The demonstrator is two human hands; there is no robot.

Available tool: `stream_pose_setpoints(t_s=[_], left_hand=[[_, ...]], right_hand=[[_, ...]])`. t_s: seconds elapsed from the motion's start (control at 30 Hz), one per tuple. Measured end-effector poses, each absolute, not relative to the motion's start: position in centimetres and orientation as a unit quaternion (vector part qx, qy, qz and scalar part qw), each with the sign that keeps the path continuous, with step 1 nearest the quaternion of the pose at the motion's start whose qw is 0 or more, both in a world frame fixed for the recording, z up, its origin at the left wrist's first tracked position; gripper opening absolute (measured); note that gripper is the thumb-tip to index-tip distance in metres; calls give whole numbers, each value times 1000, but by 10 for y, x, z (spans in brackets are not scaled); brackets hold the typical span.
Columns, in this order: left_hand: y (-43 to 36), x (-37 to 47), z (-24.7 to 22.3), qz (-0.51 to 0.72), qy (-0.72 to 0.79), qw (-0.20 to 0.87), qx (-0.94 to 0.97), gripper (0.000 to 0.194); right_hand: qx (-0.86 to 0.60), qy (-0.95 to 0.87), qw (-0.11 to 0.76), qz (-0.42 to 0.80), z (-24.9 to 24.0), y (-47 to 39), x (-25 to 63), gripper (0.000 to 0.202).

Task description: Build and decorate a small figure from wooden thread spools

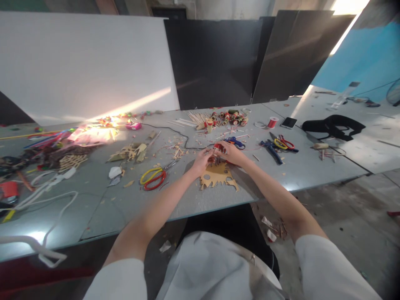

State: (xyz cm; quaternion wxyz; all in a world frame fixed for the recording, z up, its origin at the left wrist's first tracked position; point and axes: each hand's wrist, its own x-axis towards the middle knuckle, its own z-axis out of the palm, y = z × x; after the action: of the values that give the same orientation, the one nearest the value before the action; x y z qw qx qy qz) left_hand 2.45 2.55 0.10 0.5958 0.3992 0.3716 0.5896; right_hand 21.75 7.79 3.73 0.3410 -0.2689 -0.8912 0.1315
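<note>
Close together over the table, my left hand (pixel 202 161) and my right hand (pixel 230 153) have their fingers curled round a small red piece (pixel 218 147). Most of it is hidden by the fingers, so its kind is unclear. Just below the hands lies a tan cardboard sheet (pixel 218 178) with round holes and ragged cut edges. Behind my right hand is a blue glue gun (pixel 236 142), partly covered. A pair of red-and-yellow-handled scissors (pixel 156 176) rests to the left of my left forearm.
Toward the back lie bundled thin sticks (pixel 200 118) and several small red-and-wood pieces (pixel 234 118). On the right are a red spool (pixel 273 122), a phone (pixel 288 122), pliers (pixel 271 151), more scissors (pixel 283 142) and a black strap (pixel 333 126). Scraps (pixel 131 153) and cords litter the left.
</note>
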Motion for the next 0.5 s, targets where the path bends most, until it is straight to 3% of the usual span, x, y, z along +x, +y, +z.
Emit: stream_pose_setpoints(t_s=[0.5], left_hand=[[24, 26, 4, 590, 380, 598, 387, 35]], right_hand=[[-256, -899, 332, 126, 37, 76, 218, 50]])
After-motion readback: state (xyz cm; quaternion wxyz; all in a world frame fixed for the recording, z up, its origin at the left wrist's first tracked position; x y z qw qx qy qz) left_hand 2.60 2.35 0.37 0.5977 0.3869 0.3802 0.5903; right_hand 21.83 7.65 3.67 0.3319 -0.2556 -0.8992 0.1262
